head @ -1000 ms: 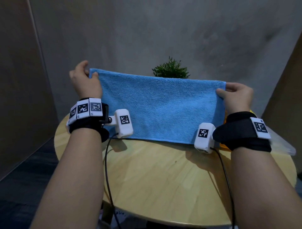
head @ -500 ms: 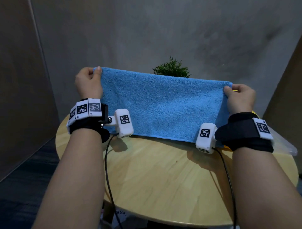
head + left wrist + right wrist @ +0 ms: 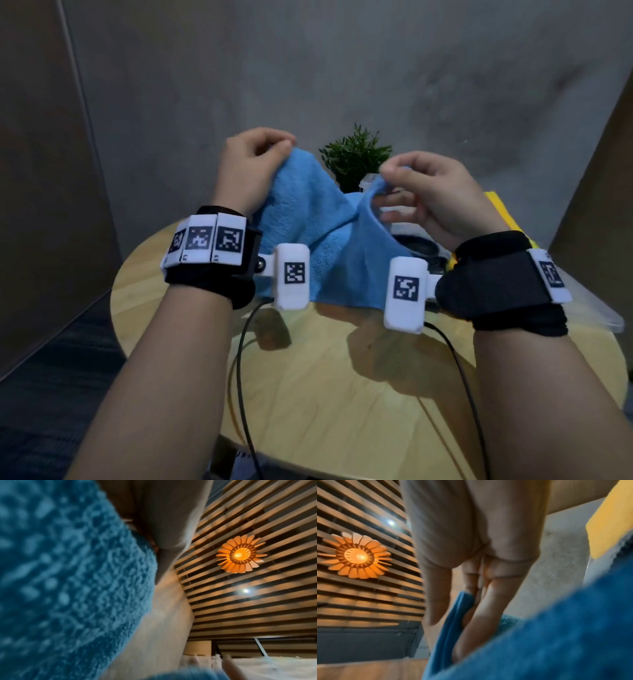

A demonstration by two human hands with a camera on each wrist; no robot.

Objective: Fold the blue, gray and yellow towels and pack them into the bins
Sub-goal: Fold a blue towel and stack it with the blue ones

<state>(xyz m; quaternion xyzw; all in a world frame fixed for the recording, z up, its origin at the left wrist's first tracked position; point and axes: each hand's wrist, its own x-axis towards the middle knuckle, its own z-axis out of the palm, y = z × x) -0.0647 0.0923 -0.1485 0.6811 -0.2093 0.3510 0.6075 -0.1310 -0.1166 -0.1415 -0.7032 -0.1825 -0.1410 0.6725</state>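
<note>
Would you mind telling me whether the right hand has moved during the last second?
Yes. The right hand has swung inward toward the plant, slackening the blue towel.

dim room — warm glow from ceiling lamp (image 3: 241, 554), blurred wrist views

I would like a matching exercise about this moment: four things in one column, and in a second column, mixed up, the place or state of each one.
Things
1. blue towel
2. yellow towel
3. small green plant
4. round wooden table

Places or states
A. stands at the far side, behind the towel
B. pinched by the left hand and the right hand, sagging in the middle
C. lies at the right, behind the right wrist
D. under both forearms

Pairs: 1-B, 2-C, 3-A, 4-D
</note>
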